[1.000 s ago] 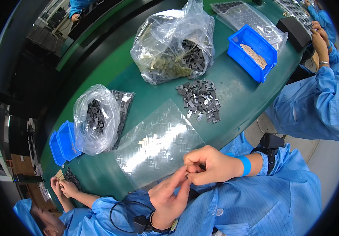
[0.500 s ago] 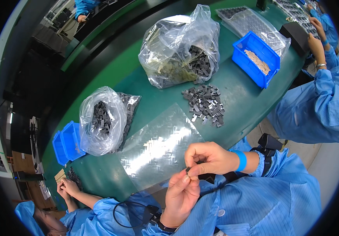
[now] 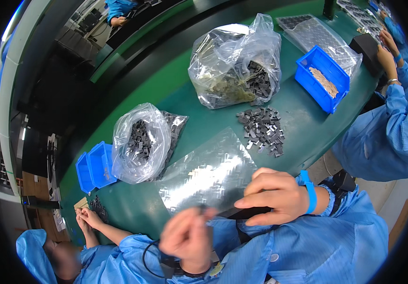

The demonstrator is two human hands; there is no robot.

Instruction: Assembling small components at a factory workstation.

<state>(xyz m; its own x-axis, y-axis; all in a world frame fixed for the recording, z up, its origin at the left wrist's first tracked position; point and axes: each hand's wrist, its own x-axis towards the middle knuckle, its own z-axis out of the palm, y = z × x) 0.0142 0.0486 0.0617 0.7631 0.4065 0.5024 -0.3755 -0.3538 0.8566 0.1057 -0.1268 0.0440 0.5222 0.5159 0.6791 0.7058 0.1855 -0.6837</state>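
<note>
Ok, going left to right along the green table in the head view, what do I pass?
Small blue bins → small clear bag of dark parts → clear plastic tray → loose pile of dark parts → blue bin with tan pieces.

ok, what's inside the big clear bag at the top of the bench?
The big clear bag holds small dark grey blocks heaped at its right side, like the loose pile on the green bench, plus pale yellowish material lower left. Crumpled plastic and glare hide the rest.
</note>
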